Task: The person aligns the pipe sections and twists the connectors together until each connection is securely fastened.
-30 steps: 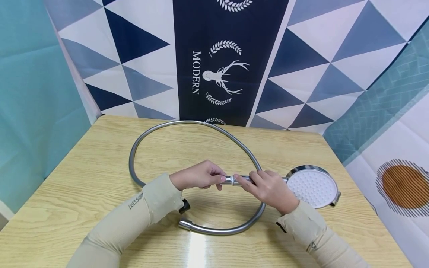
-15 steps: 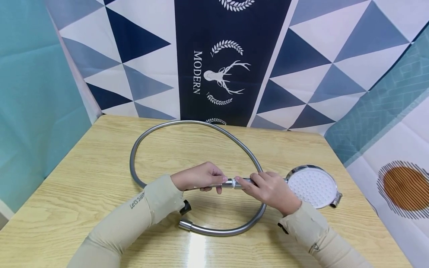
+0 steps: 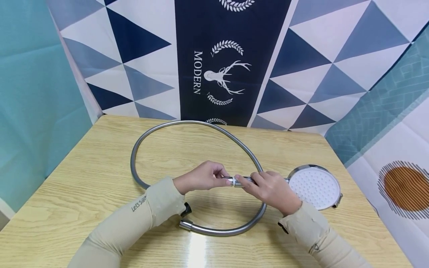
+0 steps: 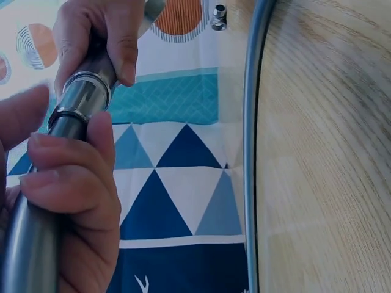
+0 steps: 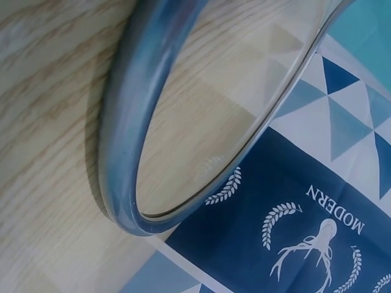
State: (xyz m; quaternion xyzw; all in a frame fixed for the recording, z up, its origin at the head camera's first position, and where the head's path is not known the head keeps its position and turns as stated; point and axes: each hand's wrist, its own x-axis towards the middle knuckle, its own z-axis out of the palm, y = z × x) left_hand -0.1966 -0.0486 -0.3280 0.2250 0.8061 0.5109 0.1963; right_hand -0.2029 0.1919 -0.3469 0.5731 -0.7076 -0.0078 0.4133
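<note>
A shower head (image 3: 314, 188) with a round white face and chrome rim lies to the right, face up. My right hand (image 3: 268, 188) grips its chrome handle, index finger along it near the end. Against that end my left hand (image 3: 201, 178) holds the chrome end fitting of a grey shower hose (image 3: 133, 160). In the left wrist view, the left fingers curl round the hose just below the fitting (image 4: 84, 99), with the thumb off to the side. Only the hose (image 5: 122, 152) shows in the right wrist view, with no hand.
The hose loops across the wooden table (image 3: 83, 178), and its other end, a chrome fitting (image 3: 185, 224), lies near the front. A patterned cloth (image 3: 221, 63) hangs behind the table, and teal cloth (image 3: 40, 93) hangs on the left.
My left fingers and thumb have shifted their hold on the hose fitting, and the hand has edged right. The right hand and shower head have hardly moved.
</note>
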